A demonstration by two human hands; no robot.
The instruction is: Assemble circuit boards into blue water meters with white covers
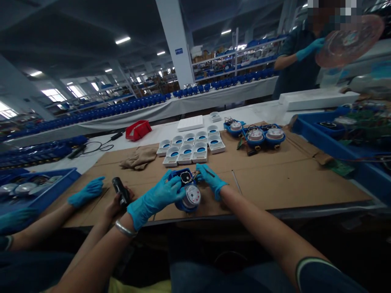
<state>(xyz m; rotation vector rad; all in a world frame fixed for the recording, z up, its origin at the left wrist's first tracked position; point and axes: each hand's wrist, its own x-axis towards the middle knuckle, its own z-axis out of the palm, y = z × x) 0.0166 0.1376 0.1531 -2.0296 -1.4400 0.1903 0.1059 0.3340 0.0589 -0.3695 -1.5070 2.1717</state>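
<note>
Near the table's front edge sits a blue water meter (pixel 192 197), with a round white dial and a black rectangular module (pixel 185 177) behind it. My left hand (pixel 159 197), in a blue glove, is closed around the meter's left side, fingers over the module and dial rim. My right hand (pixel 211 179), also gloved, is closed at the module's right edge by some thin wires (pixel 195 175). A slim dark tool (pixel 209 173) lies along its fingers; its tip is too small to make out. A thin rod (pixel 236 182) lies right of that hand.
White housings (pixel 187 151) with blue openings stand in rows behind the meter. More blue meters (pixel 255 135), a red bin (pixel 138 130), a cloth (pixel 139 158) and blue crates (pixel 339 150) surround the cardboard (pixel 293 175). At left, another person's hand holds a black cylindrical tool (pixel 121 191).
</note>
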